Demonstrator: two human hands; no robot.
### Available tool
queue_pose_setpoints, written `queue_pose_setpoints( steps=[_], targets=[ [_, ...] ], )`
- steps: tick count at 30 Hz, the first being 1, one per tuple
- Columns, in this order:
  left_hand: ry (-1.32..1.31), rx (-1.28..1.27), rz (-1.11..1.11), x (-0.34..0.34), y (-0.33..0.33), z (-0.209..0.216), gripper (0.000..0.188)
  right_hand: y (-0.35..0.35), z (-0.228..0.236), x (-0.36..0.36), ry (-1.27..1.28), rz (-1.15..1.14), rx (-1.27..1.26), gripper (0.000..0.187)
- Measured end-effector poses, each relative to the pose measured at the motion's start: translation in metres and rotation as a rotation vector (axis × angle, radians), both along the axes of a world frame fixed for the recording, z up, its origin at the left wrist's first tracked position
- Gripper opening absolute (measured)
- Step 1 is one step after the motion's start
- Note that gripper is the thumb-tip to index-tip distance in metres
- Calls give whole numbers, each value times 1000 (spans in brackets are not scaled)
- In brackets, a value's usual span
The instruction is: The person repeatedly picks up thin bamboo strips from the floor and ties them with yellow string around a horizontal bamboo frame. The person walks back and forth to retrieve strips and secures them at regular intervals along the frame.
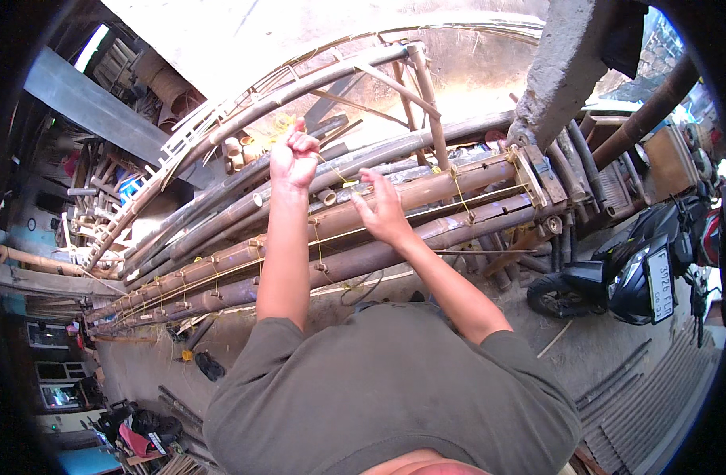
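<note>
In front of me lie two long brown bamboo poles, a farther one (420, 191) and a nearer one (434, 232), running side by side with thin yellow cords tied across them at intervals. My left hand (294, 161) is raised above the farther pole, its fingers curled round a yellow cord (331, 168) that slants down toward my right hand. A loose yellow tangle shows just past the left fingertips. My right hand (385, 212) is over the farther pole, thumb and fingers apart. Whether its palm touches the pole is hidden.
Beyond lie more dark bamboo poles (220, 214) and a curved bamboo frame (323, 75). A concrete post (549, 79) rises at the far right, near a wooden end block (543, 176). A motorcycle (632, 273) stands to the right, with corrugated sheets (664, 412) nearby. Sandals (210, 366) lie on the floor.
</note>
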State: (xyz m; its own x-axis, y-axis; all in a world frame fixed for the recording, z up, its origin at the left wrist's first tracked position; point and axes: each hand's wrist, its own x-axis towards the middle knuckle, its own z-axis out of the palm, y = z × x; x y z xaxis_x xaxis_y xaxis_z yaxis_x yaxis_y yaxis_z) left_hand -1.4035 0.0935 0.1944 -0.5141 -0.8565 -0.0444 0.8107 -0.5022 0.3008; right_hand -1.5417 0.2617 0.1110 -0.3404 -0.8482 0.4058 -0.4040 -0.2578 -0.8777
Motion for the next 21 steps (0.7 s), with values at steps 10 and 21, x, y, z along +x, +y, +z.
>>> queue_pose_setpoints(
  steps=[10,21],
  targets=[
    [-874,-686,-22,-14,99,13,60,15,67,-60,-756,764,198,23],
    [-1774,-1390,-554,0,100,-103,82,53,52,-102,-557,622,416,23]
  ],
)
